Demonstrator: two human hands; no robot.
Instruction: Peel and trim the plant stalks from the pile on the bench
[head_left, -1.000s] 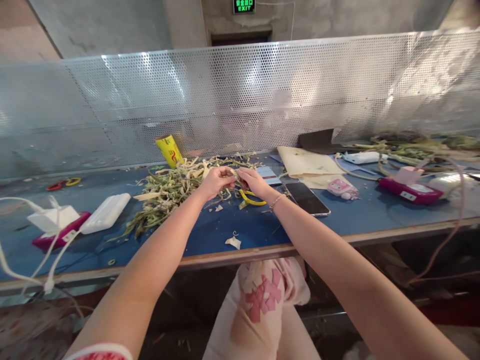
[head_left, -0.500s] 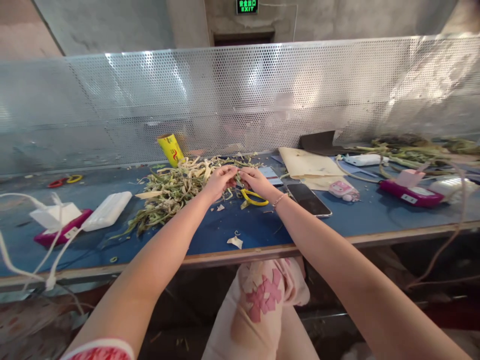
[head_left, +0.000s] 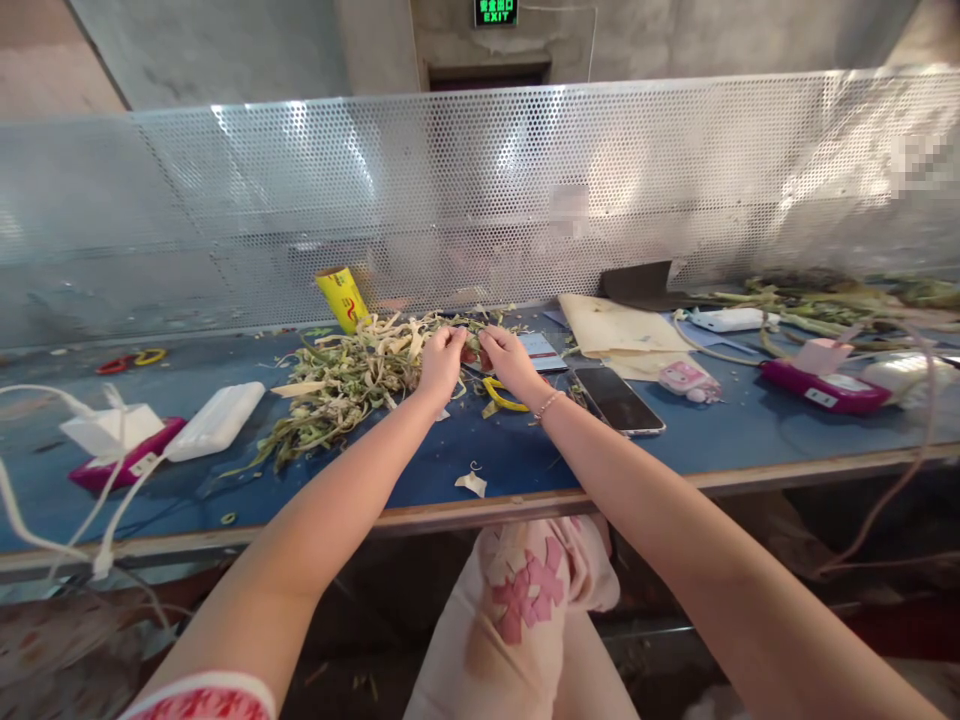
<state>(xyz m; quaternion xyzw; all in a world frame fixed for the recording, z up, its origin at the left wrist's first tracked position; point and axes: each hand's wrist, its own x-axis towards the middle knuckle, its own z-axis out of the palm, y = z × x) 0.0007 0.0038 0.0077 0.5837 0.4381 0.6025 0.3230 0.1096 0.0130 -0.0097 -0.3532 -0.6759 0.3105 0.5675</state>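
My left hand is closed at the right edge of a heap of dried, greenish plant strips on the blue table. Just to its right, my right hand is closed too, its fingertips a small gap away from the left ones. Whatever sits between the fingers is too small to make out. Under my right hand lies a yellow-handled tool, partly covered. A black phone rests to the right of my right wrist.
Left are a white power bank, a magenta power strip with cables and red and yellow rings. A yellow tube leans behind the heap. Right are brown paper, a pink case and another magenta strip. Perforated metal stands behind.
My hands, touching or nearly touching before, have drawn slightly apart and a little upward. The heap and the other objects look unmoved.
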